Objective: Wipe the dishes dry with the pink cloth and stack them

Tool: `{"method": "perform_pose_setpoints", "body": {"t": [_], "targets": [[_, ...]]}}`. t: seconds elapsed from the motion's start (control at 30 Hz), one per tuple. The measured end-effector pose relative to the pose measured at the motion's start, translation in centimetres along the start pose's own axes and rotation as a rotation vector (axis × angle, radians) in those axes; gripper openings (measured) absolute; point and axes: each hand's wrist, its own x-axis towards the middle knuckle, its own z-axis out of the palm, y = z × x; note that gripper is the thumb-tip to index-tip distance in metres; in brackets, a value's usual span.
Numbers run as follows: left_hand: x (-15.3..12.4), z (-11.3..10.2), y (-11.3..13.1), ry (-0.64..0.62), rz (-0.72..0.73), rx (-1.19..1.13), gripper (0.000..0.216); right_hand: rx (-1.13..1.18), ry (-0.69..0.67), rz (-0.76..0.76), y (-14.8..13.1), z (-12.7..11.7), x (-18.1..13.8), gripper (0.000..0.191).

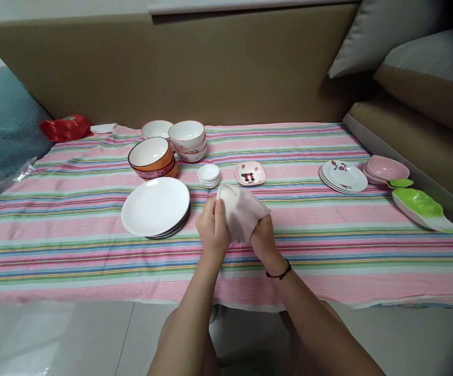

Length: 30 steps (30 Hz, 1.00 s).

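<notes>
My left hand pinches the rim of a small white dish, held up on its edge above the striped cloth. My right hand is closed on a pale pink cloth that wraps the dish's right side. Both hands are just in front of a stack of small white saucers. A black band sits on my right wrist.
A stack of white plates lies to the left, with orange bowls and white bowls behind. A square cat dish, flowered plates, pink bowls and a green leaf dish lie to the right. A red bag is far left.
</notes>
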Motion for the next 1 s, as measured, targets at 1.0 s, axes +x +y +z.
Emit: {"method": "perform_pose_setpoints", "body": {"t": [1.0], "targets": [[0.4,0.4,0.1,0.080,-0.180,-0.272,0.034,-0.117,0.197,0.096,0.8,-1.8,1.4,0.019]]}}
